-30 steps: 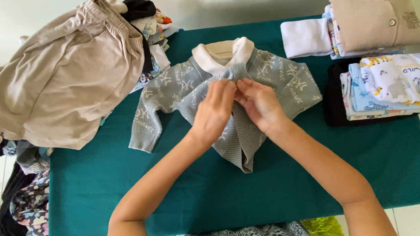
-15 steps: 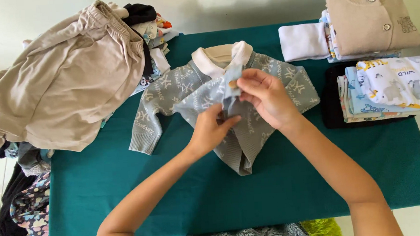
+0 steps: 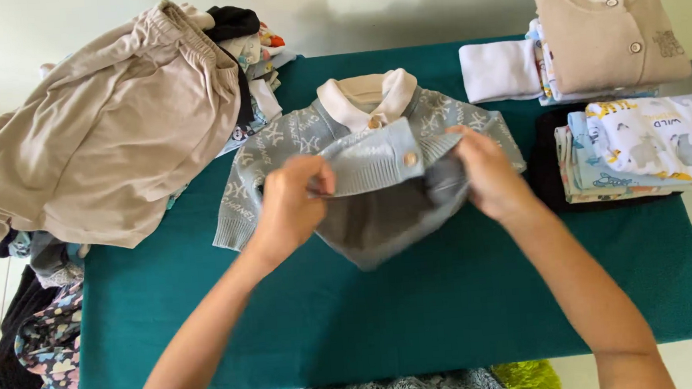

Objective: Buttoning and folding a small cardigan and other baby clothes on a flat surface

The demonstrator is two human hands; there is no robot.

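Note:
A small grey knit cardigan [image 3: 376, 168] with a white collar and pale buttons lies on the teal cloth [image 3: 401, 311] covering the table. My left hand [image 3: 292, 202] grips the cardigan's lower left edge. My right hand [image 3: 487, 174] grips its lower right edge. Between them the hem is lifted and folded up toward the collar, so the plain underside shows. One sleeve [image 3: 235, 213] lies spread out to the left.
A big heap of unfolded clothes topped by beige trousers [image 3: 102, 129] fills the left side. Folded stacks sit at the right: a beige buttoned top [image 3: 608, 30], a white cloth [image 3: 500, 69], and printed baby clothes [image 3: 647, 148] on a black item.
Both hands left the button placket at the cardigan's middle, moved apart to its lower edges, and raised the hem upward toward the collar.

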